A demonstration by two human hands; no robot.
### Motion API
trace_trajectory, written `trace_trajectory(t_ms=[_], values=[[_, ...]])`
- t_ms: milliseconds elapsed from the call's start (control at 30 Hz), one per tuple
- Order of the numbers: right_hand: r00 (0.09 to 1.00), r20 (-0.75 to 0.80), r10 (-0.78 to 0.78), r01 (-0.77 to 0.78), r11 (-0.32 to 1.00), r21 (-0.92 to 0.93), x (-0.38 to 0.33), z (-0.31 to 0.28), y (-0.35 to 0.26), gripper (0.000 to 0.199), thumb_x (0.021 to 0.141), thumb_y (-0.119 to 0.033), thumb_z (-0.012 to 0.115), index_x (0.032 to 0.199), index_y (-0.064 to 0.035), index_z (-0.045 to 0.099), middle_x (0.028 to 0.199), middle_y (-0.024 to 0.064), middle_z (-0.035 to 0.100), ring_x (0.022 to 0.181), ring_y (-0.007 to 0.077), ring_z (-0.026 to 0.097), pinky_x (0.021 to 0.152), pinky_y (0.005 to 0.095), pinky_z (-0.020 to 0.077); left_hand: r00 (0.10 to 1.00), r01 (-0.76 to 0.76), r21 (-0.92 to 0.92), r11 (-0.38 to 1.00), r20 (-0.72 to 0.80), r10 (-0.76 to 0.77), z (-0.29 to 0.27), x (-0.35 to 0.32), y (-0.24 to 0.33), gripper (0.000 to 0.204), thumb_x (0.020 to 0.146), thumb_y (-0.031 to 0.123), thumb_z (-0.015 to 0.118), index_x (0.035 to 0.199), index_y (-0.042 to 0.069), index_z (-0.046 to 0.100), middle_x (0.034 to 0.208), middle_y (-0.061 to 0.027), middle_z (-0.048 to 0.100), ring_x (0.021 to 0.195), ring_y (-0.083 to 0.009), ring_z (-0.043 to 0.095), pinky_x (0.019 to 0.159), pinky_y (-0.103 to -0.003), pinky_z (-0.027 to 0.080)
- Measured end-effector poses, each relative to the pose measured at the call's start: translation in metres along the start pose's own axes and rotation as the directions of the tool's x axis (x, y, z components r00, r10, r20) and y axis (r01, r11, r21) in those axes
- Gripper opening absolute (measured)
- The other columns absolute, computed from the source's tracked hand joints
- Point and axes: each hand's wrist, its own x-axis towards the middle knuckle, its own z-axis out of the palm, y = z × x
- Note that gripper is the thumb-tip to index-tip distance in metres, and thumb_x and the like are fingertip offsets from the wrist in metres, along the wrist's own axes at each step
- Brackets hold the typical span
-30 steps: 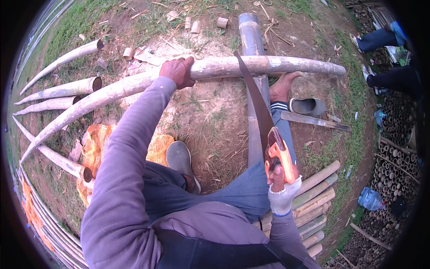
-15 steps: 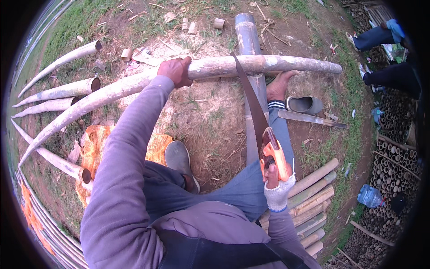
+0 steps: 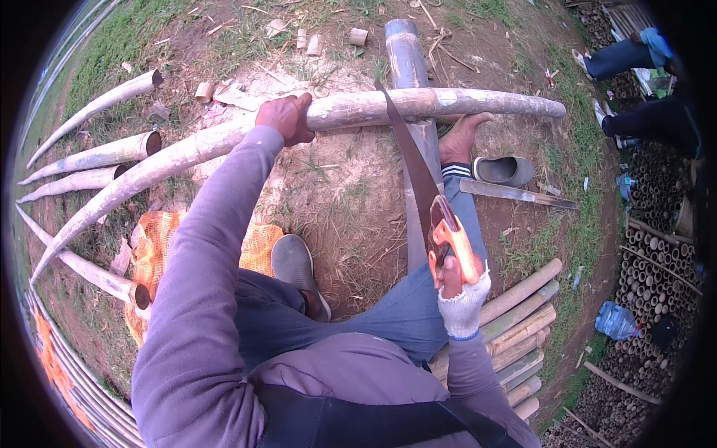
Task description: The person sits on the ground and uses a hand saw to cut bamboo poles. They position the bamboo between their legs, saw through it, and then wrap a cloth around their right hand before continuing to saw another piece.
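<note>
A long, curved bamboo pole lies across a thicker bamboo post on the ground. My bare left hand is wrapped around the pole, left of where the two cross. In my right hand, which wears a whitish knit glove, is the orange handle of a handsaw. Its dark blade slants up to the left, and the far end lies against the pole just left of the post. Whether the teeth have cut in, I cannot tell. My bare foot is below the pole, right of the post.
A machete-like blade and an empty shoe lie to the right. Cut bamboo lengths are lined up at my right side; more pieces lie left. An orange mesh sack is under my left arm. Two people stand at far right near stacked bamboo.
The saw and my right hand have shifted slightly forward, away from me. My left hand keeps its hold on the bamboo pole. The whole view has drifted a little.
</note>
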Motion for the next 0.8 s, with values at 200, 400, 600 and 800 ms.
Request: trace_trajectory(t_ms=[200, 400, 600, 800], values=[[0.997, 0.009, -0.081, 0.081, 0.994, -0.074, 0.111, 0.049, 0.023, 0.030, 0.105, -0.022, 0.073, 0.101, 0.0071, 0.067, 0.079, 0.0119, 0.070, 0.070, 0.0200, 0.070, 0.062, 0.0351, 0.0530, 1.000, -0.009, -0.001, 1.000, 0.026, 0.009, 0.000, -0.002, 0.015, 0.064, 0.082, 0.048, 0.087, 0.126, 0.011, 0.059, 0.117, -0.0156, 0.076, 0.108, -0.0360, 0.075, 0.092, -0.048, 0.060], [0.967, -0.036, -0.254, 0.244, 0.955, -0.169, 0.148, 0.074, 0.031, 0.033, 0.104, -0.026, 0.077, 0.099, 0.0038, 0.065, 0.075, 0.0046, 0.066, 0.062, 0.0095, 0.061, 0.054, 0.0278, 0.0488, 0.999, -0.050, -0.007, 0.999, -0.018, 0.050, 0.002, 0.005, 0.013, 0.062, 0.079, 0.046, 0.086, 0.125, 0.012, 0.061, 0.110, -0.0163, 0.076, 0.100, -0.0374, 0.076, 0.089, -0.049, 0.060], [1.000, -0.013, 0.013, -0.014, 1.000, -0.027, -0.012, -0.002, 0.017, 0.028, 0.107, -0.022, 0.070, 0.105, 0.0042, 0.062, 0.077, 0.0065, 0.068, 0.060, 0.0080, 0.060, 0.055, 0.0259, 0.0486, 0.996, -0.044, -0.015, 0.999, -0.074, 0.042, 0.010, 0.003, 0.001, 0.055, 0.081, 0.044, 0.085, 0.116, 0.010, 0.060, 0.101, -0.0159, 0.076, 0.093, -0.0369, 0.076, 0.085, -0.049, 0.061], [0.902, -0.057, -0.427, 0.390, 0.866, -0.312, 0.173, 0.084, 0.051, 0.027, 0.105, -0.020, 0.075, 0.099, 0.0046, 0.066, 0.075, 0.0048, 0.067, 0.065, 0.0108, 0.063, 0.057, 0.0290, 0.0502, 0.995, -0.065, -0.009, 0.998, -0.077, 0.065, 0.002, 0.013, 0.015, 0.056, 0.081, 0.044, 0.086, 0.118, 0.010, 0.060, 0.103, -0.0158, 0.075, 0.093, -0.0371, 0.075, 0.085, -0.049, 0.060]])
